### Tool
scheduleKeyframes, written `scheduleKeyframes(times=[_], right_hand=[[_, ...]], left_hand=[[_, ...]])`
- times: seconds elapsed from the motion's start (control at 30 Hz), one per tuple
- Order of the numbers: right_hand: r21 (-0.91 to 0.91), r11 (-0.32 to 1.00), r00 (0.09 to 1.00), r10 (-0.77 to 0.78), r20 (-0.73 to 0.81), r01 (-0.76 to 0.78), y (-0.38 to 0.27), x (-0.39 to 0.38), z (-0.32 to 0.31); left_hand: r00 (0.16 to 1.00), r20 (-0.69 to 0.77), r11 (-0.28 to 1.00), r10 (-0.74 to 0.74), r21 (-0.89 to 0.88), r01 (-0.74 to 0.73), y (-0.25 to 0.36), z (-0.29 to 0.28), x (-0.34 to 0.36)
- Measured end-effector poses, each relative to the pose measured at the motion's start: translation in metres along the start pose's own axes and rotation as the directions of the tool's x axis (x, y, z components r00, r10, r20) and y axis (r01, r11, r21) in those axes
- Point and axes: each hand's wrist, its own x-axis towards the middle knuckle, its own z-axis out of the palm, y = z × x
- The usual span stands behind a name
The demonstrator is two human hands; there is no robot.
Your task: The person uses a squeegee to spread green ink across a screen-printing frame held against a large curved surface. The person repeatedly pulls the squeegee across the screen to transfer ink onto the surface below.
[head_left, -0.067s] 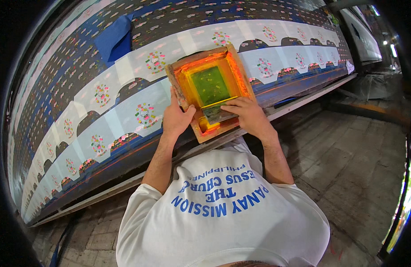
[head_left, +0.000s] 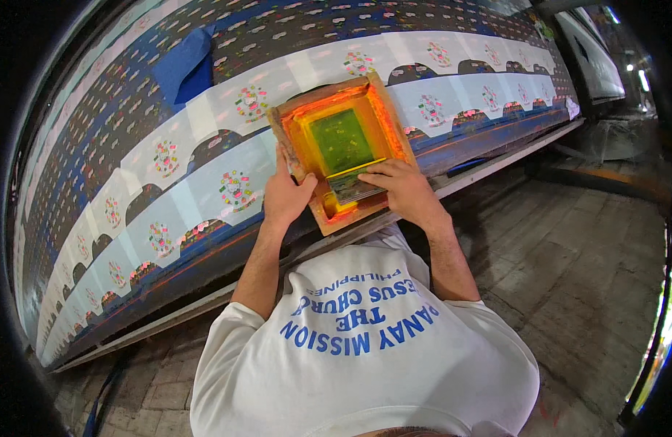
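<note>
A screen printing frame (head_left: 403, 135) with a wooden rim stained orange lies over the near row of white fabric pieces on the long table. Its mesh has a green rectangle (head_left: 342, 137) in the middle, bordered in yellow. My left hand (head_left: 286, 191) grips the frame's left side, thumb on top of the rim. My right hand (head_left: 403, 188) is closed on a flat squeegee (head_left: 354, 185), whose yellow-edged blade lies across the mesh just below the green area. Yellow ink (head_left: 340, 205) pools at the frame's near end. The fabric right under the frame is hidden.
Rows of white fabric pieces (head_left: 194, 164) with colourful printed motifs curve along the dark, ink-spotted table (head_left: 278, 29). A blue cloth (head_left: 184, 67) lies beyond them at the left. The table's near rail (head_left: 496, 154) runs in front of my body, above a tiled floor (head_left: 554, 240).
Hands, frame and squeegee look almost unchanged, with only a very slight shift in the picture.
</note>
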Motion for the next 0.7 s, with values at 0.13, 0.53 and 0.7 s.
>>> scheduleKeyframes(times=[0.13, 0.53, 0.7], right_hand=[[-0.048, 0.996, 0.995, -0.078, -0.058, 0.075, 0.007, 0.000, -0.001], [-0.165, 0.984, 0.981, -0.093, -0.169, 0.065, 0.157, -0.036, -0.086], [-0.176, 0.983, 0.982, -0.081, -0.170, 0.050, 0.214, -0.053, -0.104]], left_hand=[[0.999, -0.048, 0.999, 0.008, -0.049, -0.011, 0.017, -0.001, -0.009], [0.966, -0.127, 0.973, 0.225, -0.027, -0.230, 0.120, 0.125, 0.059], [0.994, -0.058, 0.987, 0.094, -0.128, -0.100, 0.155, 0.176, 0.082]])
